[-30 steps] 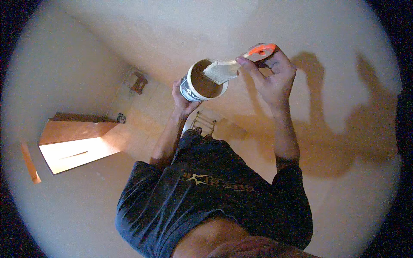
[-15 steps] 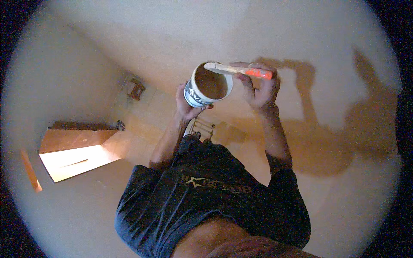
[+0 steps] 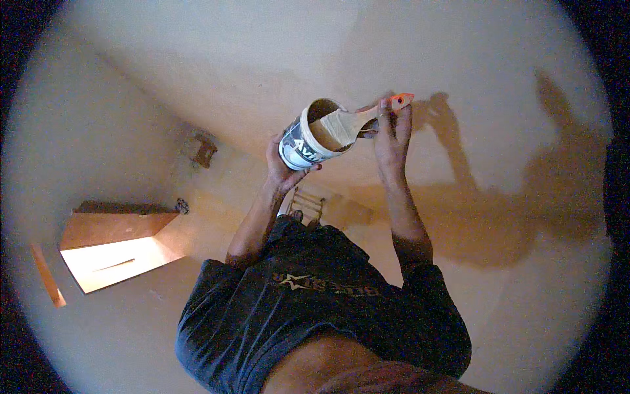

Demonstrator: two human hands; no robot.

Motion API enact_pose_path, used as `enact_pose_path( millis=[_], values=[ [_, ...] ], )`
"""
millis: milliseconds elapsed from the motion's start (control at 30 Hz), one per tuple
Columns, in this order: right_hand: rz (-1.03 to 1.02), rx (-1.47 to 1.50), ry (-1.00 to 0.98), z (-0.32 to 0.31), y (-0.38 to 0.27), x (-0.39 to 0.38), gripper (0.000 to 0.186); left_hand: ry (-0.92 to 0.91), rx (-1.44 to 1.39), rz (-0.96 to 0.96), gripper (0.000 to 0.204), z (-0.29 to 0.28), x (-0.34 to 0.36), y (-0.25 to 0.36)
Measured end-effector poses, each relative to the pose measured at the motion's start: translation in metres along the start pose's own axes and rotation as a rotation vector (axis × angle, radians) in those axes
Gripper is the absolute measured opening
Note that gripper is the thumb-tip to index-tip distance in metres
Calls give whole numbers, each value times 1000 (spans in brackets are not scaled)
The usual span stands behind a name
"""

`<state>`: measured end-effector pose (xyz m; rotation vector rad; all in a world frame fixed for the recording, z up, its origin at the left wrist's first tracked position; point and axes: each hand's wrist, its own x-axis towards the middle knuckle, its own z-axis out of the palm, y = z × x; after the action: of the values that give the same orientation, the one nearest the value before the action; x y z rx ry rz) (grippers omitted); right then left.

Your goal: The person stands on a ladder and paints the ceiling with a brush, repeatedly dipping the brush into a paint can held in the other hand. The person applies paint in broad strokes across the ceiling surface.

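Observation:
My left hand [image 3: 281,172] is wrapped round the lower side of a small white and dark paint bucket [image 3: 296,146], which tilts with its mouth toward the right. A wide flat paintbrush [image 3: 342,127] has its pale, coated bristles at the bucket's mouth, against the near right rim. My right hand [image 3: 392,134] grips the brush by its handle, whose orange end sticks out past the fingers. Inside the bucket some of the brownish content shows; the rest is hidden by the brush and wall.
A pale wall [image 3: 426,39] stands close ahead, with shadows of my arms on its right part. Below my hands is a ladder [image 3: 308,205] by my feet. A small brown wooden piece [image 3: 205,152] lies farther left, near a bright doorway [image 3: 125,259] with a brown door [image 3: 108,226].
The brush has turned so its broad face shows, and its bristles have moved lower across the bucket's mouth. My right hand has shifted slightly left, and the bucket tilts more to the right.

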<state>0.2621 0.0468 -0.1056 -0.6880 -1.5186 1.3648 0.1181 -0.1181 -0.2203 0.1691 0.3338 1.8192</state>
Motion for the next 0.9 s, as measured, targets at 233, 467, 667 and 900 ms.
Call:
enact_pose_path(
  millis=[233, 467, 667, 900],
  values=[
    [160, 82, -155, 1, -11, -7, 17, 155, 72, 13, 63, 20, -5, 13],
    [175, 111, -102, 10, -21, -19, 19, 58, 42, 21, 65, 5, -7, 25],
    [-120, -53, -61, 31, -22, -31, 23, 55, 1, -2, 71, -15, 16, 35],
    [-914, -493, -137, 70, -20, -30, 23, -75, -34, 58, 64, -47, 23, 60]
  ],
)
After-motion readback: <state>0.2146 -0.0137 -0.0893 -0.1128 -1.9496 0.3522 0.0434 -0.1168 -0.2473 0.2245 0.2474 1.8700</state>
